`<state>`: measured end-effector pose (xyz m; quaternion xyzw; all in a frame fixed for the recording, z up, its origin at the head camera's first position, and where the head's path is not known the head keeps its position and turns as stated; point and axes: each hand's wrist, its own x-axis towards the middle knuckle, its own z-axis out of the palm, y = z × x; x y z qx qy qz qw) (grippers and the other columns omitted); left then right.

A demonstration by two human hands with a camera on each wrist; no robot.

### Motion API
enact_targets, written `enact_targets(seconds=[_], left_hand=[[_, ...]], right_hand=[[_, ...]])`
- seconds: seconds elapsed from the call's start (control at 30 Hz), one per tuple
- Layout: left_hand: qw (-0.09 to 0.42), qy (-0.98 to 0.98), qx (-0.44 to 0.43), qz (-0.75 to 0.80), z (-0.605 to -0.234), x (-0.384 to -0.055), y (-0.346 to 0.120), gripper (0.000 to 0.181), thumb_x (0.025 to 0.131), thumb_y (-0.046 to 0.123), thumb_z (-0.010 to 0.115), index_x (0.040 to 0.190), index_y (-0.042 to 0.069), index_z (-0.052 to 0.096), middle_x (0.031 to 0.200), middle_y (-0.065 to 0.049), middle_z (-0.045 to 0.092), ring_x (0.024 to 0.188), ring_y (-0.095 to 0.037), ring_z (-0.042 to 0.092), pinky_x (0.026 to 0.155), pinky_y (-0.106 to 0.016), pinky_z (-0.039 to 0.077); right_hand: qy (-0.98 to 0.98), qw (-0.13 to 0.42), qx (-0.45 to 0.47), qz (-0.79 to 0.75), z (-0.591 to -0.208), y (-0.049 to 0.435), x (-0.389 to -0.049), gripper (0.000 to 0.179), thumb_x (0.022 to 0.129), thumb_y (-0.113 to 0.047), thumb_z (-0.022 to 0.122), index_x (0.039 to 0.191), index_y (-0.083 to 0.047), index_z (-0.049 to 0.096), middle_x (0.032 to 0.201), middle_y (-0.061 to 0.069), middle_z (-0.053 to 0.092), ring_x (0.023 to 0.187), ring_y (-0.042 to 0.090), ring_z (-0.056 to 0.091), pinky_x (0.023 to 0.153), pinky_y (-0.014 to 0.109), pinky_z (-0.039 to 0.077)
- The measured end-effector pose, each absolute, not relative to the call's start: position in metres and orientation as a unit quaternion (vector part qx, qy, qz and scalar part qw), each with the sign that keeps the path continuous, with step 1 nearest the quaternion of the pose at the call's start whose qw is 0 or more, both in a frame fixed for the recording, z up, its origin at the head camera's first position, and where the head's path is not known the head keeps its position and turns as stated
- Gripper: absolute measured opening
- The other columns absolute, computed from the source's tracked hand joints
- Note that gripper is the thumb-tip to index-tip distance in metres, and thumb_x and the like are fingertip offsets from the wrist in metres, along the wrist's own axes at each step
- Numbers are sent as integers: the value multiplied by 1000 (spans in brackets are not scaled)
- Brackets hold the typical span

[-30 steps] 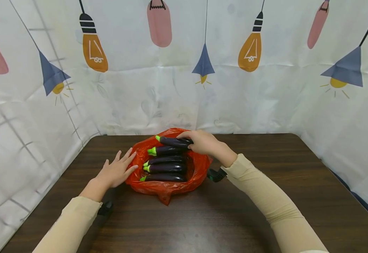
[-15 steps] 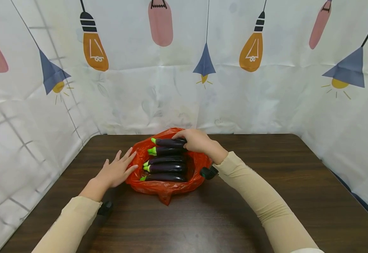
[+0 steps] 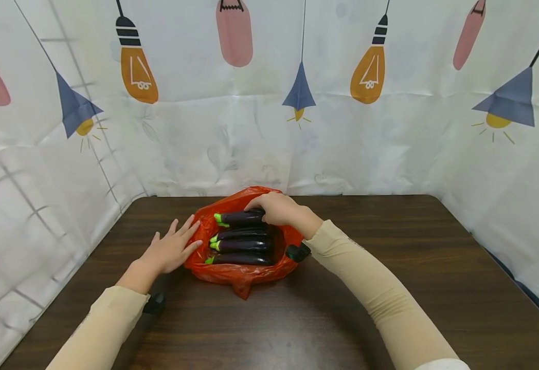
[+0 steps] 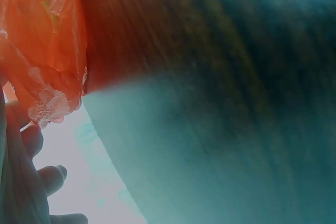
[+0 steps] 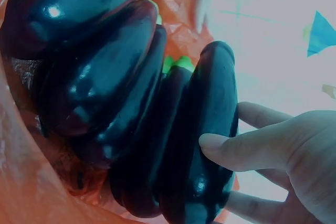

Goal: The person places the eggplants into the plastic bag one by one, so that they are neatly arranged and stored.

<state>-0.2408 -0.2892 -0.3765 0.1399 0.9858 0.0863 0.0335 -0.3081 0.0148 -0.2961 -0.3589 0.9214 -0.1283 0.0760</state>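
Observation:
A red plastic bag [image 3: 232, 277] lies spread on the table with several dark purple eggplants [image 3: 241, 258] side by side in it, green stem ends to the left. At the far side of the row, my right hand [image 3: 284, 210] holds the outermost eggplant [image 5: 212, 103]. The right wrist view shows the thumb [image 5: 226, 148] on its near face and the fingers behind it. In the head view this eggplant overlaps its neighbour. My left hand [image 3: 171, 249] has its fingers spread, with the fingertips at the bag's left rim.
The bag stands on a dark brown wooden table [image 3: 390, 236], close to its back edge. A white printed cloth [image 3: 204, 133] hangs behind the table and along both sides. Dark wrist cameras sit under both wrists.
My right hand has moved left and slightly lower in the head view, bringing the held eggplant down against the far eggplant in the row. My left hand stays in place.

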Motion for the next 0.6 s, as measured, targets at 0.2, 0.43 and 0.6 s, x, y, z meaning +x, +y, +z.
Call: enact_targets(seconds=[0.2, 0.43, 0.6], left_hand=[[37, 986, 137, 88, -375, -240, -288, 74, 107, 51, 45, 162, 4, 28, 167, -23, 18, 148, -56, 15, 107, -82, 13], [38, 986, 139, 89, -373, -238, -287, 73, 107, 48, 47, 161, 3, 28, 167, -24, 18, 148, -56, 15, 107, -83, 13], [37, 985, 141, 88, -372, -238, -286, 72, 107, 48, 47, 162, 3, 28, 167, -24, 18, 148, -56, 16, 106, -83, 13]], right_hand=[[923, 74, -359, -117, -299, 9, -306, 49, 96, 3, 63, 138, -22, 68, 140, 1, 63, 110, 19, 59, 78, 33, 50], [923, 84, -361, -103, -302, 4, -302, 49, 96, 3, 64, 138, -22, 68, 141, 3, 62, 114, 20, 60, 75, 29, 47], [925, 87, -357, -98, -306, 3, -303, 50, 96, 5, 63, 138, -22, 68, 140, 3, 62, 106, 19, 59, 66, 27, 41]])
